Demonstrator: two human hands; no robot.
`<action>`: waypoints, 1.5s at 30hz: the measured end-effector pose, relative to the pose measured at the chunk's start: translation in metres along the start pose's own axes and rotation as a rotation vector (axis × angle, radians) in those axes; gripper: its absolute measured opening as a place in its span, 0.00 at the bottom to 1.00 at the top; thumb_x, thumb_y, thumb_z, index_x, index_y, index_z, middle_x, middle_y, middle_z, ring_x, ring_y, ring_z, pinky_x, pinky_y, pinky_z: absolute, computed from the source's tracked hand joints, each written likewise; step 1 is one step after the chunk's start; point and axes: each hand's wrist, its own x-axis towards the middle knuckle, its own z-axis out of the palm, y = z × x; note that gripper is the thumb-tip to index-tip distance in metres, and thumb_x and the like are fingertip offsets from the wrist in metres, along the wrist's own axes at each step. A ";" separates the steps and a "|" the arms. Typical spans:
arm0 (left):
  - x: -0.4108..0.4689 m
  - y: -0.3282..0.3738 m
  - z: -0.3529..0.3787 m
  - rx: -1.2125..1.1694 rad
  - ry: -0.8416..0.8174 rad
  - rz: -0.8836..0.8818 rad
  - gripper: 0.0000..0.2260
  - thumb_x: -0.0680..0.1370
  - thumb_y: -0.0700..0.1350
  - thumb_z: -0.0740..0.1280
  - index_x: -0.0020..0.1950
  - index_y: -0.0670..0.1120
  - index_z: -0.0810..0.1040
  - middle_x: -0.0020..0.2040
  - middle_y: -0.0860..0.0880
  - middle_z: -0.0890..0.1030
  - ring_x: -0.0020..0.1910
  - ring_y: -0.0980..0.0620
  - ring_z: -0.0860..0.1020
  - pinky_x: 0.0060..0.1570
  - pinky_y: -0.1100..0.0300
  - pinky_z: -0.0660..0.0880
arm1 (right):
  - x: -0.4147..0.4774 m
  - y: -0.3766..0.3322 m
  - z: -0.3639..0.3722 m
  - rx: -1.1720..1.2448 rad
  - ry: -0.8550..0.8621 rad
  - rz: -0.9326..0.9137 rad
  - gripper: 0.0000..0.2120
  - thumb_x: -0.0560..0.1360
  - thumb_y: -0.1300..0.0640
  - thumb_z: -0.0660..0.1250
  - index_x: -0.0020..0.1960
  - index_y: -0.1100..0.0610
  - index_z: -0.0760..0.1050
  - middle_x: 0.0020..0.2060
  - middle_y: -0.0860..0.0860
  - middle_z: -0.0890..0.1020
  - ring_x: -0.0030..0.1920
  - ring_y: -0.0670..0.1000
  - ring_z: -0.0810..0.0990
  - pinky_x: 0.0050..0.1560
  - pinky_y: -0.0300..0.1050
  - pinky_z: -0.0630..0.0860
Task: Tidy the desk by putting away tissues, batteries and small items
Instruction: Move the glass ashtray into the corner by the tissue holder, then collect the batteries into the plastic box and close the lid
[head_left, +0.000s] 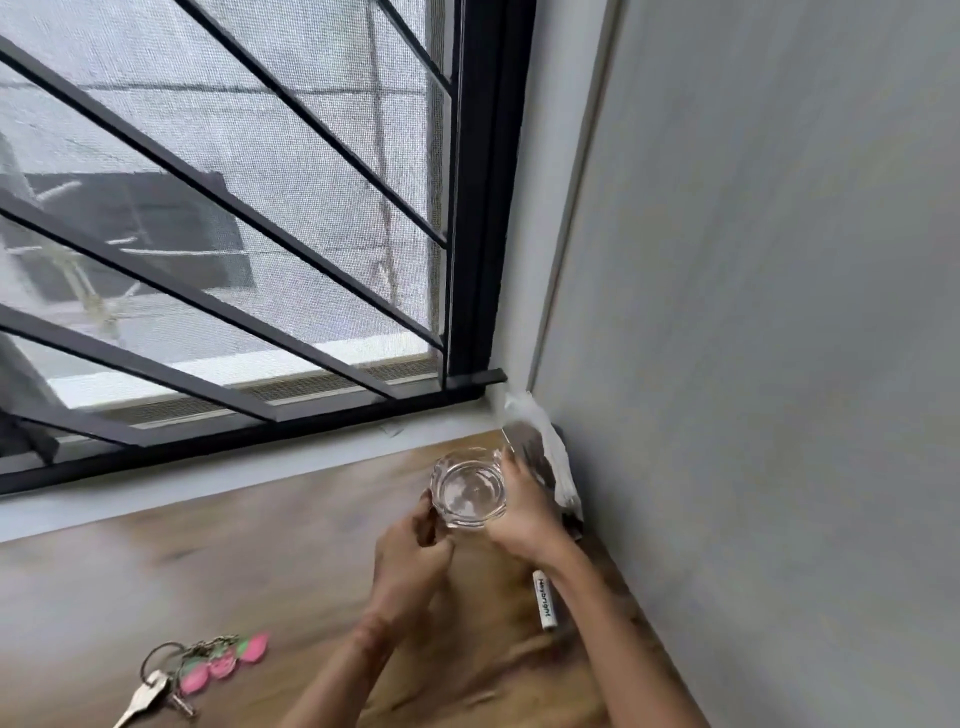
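One key bunch (176, 670) and one battery (545, 600) lie on the bench (260, 571); the left hand (410, 556) and right hand (524, 514) clasp one glass ashtray (467, 488) near its far right corner.

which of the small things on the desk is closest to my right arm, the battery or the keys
The white battery, lying on the desk right beside your right forearm near the wall. The keys with pink tags lie far off to the left.
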 end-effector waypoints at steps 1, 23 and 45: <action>0.002 -0.001 0.002 -0.009 -0.007 -0.004 0.21 0.64 0.37 0.63 0.47 0.63 0.76 0.38 0.63 0.81 0.42 0.60 0.76 0.47 0.69 0.72 | 0.001 0.001 0.000 0.011 -0.006 0.007 0.42 0.70 0.65 0.66 0.76 0.58 0.45 0.76 0.51 0.48 0.75 0.51 0.49 0.73 0.41 0.50; -0.074 0.035 -0.073 0.195 0.040 -0.023 0.36 0.62 0.46 0.58 0.72 0.42 0.65 0.49 0.49 0.75 0.55 0.48 0.76 0.57 0.58 0.71 | -0.079 -0.076 0.027 0.011 0.016 -0.197 0.39 0.70 0.72 0.57 0.76 0.56 0.46 0.75 0.53 0.53 0.75 0.50 0.54 0.63 0.31 0.58; -0.236 -0.053 -0.202 0.481 0.035 -0.101 0.18 0.74 0.42 0.66 0.63 0.44 0.73 0.57 0.45 0.80 0.54 0.47 0.79 0.53 0.59 0.73 | -0.259 -0.063 0.153 -0.366 0.557 0.108 0.18 0.67 0.55 0.73 0.53 0.64 0.77 0.50 0.61 0.80 0.49 0.63 0.78 0.47 0.54 0.76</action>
